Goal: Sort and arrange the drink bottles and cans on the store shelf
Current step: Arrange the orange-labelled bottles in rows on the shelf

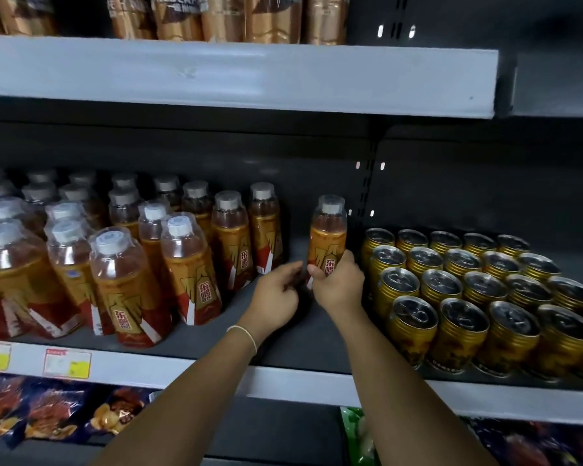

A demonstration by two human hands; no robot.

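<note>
R hand [339, 284] is gripping the lone bottle [329, 237] round its lower label, thumb on the front, fingers wrapping behind. The bottle is standing upright toward the back of the shelf [300, 381], in the gap btw the rows of matching bottles [189, 264] on the left and the block of gold cans [461, 287] on the right, nearer the cans. L hand [276, 292] is sitting just beside the bottle's foot w/ fingers curling in; can't tell if it's touching the bottle or holding anything.

Handling, as a guess: the bottle is looking full, amber liquid nearly to the shoulder, so prob moderately heavy w/ the weight sitting low. Clear plastic wall, so likely giving a bit under a hard squeeze, not fragile. The label is looking glossy and could be slipping in a loose grip. The clear dome over the cap [330, 206] is looking thin, so not a grab point. Best hold: low-to-mid body on the label, as R hand is doing, w/ L hand steadying the base. Tall & narrow, so prob tipping easily if pushed high up, and the cans are leaving little room on the right
</note>
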